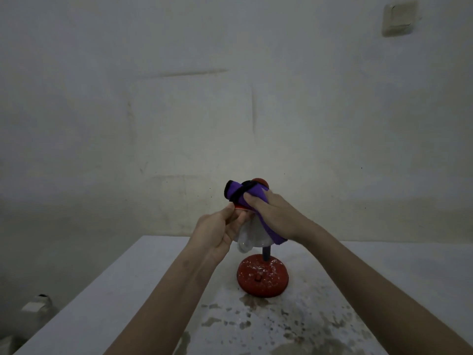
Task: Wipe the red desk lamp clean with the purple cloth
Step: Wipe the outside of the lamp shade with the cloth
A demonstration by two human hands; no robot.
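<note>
The red desk lamp stands on the white table [128, 290], its round red base [262, 276] speckled with white dust and a dark stem rising from it. The lamp's head is mostly hidden; a red rim and a white bulb [249, 235] show below the hands. My right hand [275, 213] presses the purple cloth [245, 192], which has a black edge, over the top of the lamp head. My left hand [221, 229] pinches the red rim of the head from the left side.
The table top near me is stained with dark blotches [256, 321]. A bare grey wall stands close behind the table, with a wall switch [399, 19] at the upper right. A pale object [38, 303] sits low at the left, off the table.
</note>
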